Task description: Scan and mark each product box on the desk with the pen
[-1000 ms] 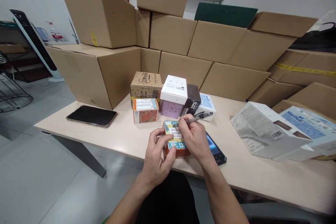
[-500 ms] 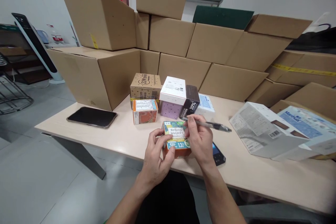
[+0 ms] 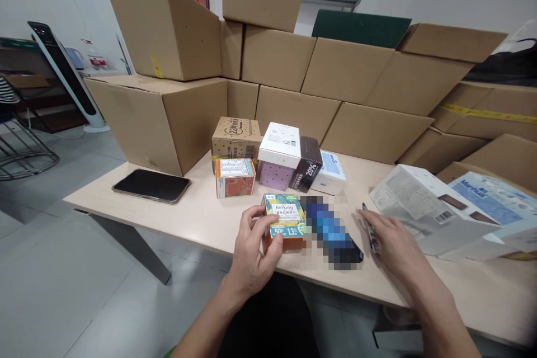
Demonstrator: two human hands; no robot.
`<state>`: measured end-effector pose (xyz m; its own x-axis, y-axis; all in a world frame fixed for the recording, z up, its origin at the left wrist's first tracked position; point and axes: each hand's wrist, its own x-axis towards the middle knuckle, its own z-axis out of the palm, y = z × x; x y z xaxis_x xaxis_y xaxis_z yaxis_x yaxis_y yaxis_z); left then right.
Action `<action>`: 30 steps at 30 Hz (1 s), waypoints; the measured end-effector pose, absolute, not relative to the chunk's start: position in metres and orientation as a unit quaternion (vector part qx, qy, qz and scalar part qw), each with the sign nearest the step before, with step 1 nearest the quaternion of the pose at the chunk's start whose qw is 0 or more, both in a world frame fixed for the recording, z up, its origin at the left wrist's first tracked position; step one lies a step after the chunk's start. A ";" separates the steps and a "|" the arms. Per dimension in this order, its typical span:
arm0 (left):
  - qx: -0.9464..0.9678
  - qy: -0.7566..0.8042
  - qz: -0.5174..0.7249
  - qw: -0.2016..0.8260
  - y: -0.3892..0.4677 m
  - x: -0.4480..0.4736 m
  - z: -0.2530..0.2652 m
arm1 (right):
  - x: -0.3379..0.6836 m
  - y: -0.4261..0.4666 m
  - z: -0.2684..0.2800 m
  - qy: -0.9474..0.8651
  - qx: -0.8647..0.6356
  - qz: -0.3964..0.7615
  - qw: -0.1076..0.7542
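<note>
A small blue, yellow and orange box (image 3: 284, 210) marked "Binking" sits near the table's front edge. My left hand (image 3: 258, 246) grips its left side, with fingers on the top and the thumb at the front. Farther right, my right hand (image 3: 392, 243) is closed around a dark pen (image 3: 371, 232), low over the table or touching it; which, I cannot tell. Between the box and that hand lies a dark phone (image 3: 329, 229), its screen pixelated.
Behind the Binking box stand an orange box (image 3: 235, 178), a brown box (image 3: 235, 137), a white-lidded purple box (image 3: 276, 173) and a black box (image 3: 308, 165). Another phone (image 3: 151, 185) lies left. A white carton (image 3: 432, 210) stands right. Cardboard boxes (image 3: 279, 56) line the back.
My right hand has moved right with the pen, away from the Binking box, down toward the tabletop. The phone beside the box is now uncovered. My left hand stays on the box.
</note>
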<state>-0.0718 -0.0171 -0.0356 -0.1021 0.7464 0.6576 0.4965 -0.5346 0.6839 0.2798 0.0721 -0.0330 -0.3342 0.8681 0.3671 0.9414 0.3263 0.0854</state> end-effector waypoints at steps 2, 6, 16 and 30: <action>0.661 0.471 0.574 0.108 -0.017 -0.072 -0.035 | 0.288 0.075 -0.043 -0.805 -0.562 -0.163 0.097; 0.659 0.473 0.576 0.103 -0.017 -0.072 -0.035 | 0.295 0.077 -0.049 -0.810 -0.561 -0.150 0.082; 0.661 0.478 0.570 0.099 -0.018 -0.071 -0.036 | 0.197 0.014 -0.036 -0.766 -0.579 -0.142 0.242; 0.697 0.452 0.554 0.059 -0.016 -0.073 -0.035 | 0.168 0.001 -0.059 -0.721 -0.584 -0.102 0.359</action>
